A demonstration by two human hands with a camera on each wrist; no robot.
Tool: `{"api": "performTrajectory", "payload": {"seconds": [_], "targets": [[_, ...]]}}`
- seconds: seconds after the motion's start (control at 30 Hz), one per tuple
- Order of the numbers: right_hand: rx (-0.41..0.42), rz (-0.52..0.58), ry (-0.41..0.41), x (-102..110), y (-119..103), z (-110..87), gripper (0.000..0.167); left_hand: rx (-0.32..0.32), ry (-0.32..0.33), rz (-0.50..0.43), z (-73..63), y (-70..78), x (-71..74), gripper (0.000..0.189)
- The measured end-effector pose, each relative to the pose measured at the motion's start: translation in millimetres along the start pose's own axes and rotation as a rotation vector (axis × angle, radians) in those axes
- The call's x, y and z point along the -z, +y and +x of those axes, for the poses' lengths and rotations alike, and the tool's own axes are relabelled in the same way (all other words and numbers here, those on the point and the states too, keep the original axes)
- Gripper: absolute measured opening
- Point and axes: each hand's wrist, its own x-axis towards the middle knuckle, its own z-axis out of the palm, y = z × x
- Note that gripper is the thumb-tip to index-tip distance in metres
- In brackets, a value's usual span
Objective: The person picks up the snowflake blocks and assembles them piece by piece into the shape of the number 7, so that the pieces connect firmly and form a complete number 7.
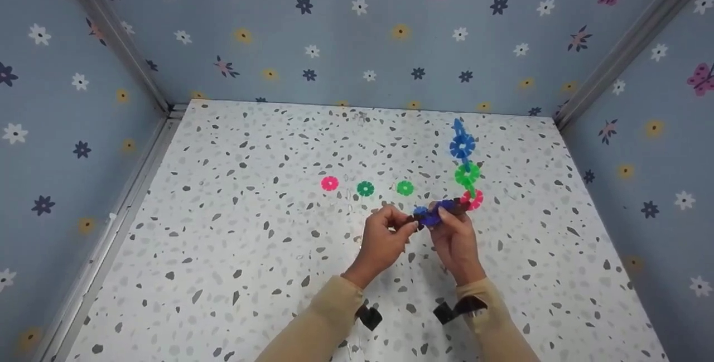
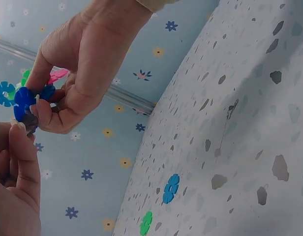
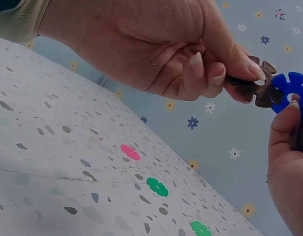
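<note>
In the head view my left hand [image 1: 385, 239] pinches a dark brown snowflake building disc [image 3: 264, 96]. My right hand [image 1: 457, 242] grips a dark blue disc [image 3: 289, 86] beside it, thumb laid on its face. The brown disc meets the blue one edge to edge; fingers hide how far they are slotted. From the right hand a chain continues through another brown disc, a pink disc [image 1: 474, 199], green discs [image 1: 467, 174] and lighter blue discs [image 1: 462, 146]. In the left wrist view the right hand covers part of the chain.
Loose on the speckled table [image 1: 234, 228] lie a pink disc [image 1: 329, 183], a dark green disc [image 1: 365, 188] and a lighter green disc [image 1: 405, 188]. A loose blue disc [image 2: 171, 188] lies close to the hands. Flowered panels [image 1: 357, 38] wall the table's back and sides.
</note>
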Motion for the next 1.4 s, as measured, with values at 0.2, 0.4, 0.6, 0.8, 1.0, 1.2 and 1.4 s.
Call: {"api": "performTrajectory", "payload": {"seconds": [0.2, 0.4, 0.6, 0.8, 1.0, 1.2, 1.4], "targets": [[0.006, 0.037, -0.029, 3, 5, 1.0, 0.010, -0.013, -0.013, -0.019, 2.1, -1.5, -0.9, 0.012], [0.016, 0.018, -0.029, 6, 6, 1.8, 0.012, -0.047, -0.025, -0.023, 5.5, -5.1, -1.2, 0.014], [0.011, 0.001, 0.035, 10, -1, 2.7, 0.007, -0.008, -0.037, -0.053, 9.1, -9.9, -6.6, 0.012], [0.013, 0.051, 0.121, 12, -6, 3.1, 0.009, -0.005, -0.084, -0.028, 15.7, -25.1, -11.1, 0.011], [0.027, 0.134, 0.195, 15, -11, 3.5, 0.016, -0.033, -0.146, -0.008, 21.6, -50.6, -7.4, 0.010], [0.050, 0.130, 0.230, 19, -17, 3.6, 0.017, -0.021, -0.160, 0.003, 25.3, -70.2, -5.1, 0.024], [0.045, 0.089, 0.227, 19, -19, 1.7, 0.015, 0.062, -0.148, 0.198, 34.5, -96.7, -7.5, 0.034]]}}
